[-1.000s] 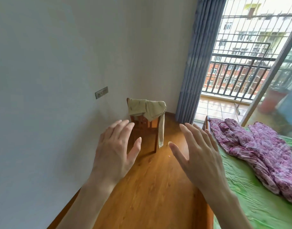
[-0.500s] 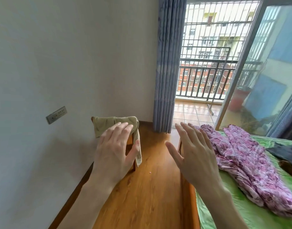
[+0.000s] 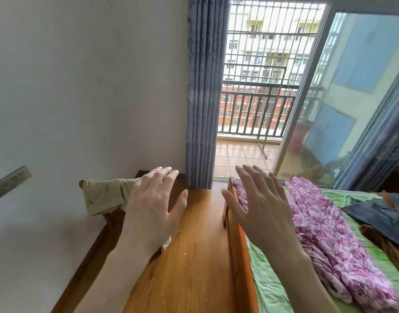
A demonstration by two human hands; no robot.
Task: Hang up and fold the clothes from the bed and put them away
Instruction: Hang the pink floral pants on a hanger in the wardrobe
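My left hand (image 3: 152,206) and my right hand (image 3: 259,206) are raised in front of me with fingers spread, holding nothing. The bed (image 3: 275,288) with its green sheet lies at the lower right. A pink-and-purple floral cloth (image 3: 325,236) lies bunched along it, just right of my right hand. A dark garment (image 3: 379,213) lies further right on the bed, over something brown. A beige garment (image 3: 103,195) is draped over a wooden chair by the wall, partly hidden behind my left hand.
A white wall (image 3: 69,86) with a socket (image 3: 8,182) fills the left. The wooden floor (image 3: 189,256) runs between wall and bed frame (image 3: 237,245). Ahead, a blue-grey curtain (image 3: 203,98) hangs beside the open balcony door (image 3: 250,143) and a glass pane (image 3: 343,91).
The view has swung right and come closer to the balcony. The chair with the beige garment slid left behind my left hand; more of the bed and the dark garment came into sight.
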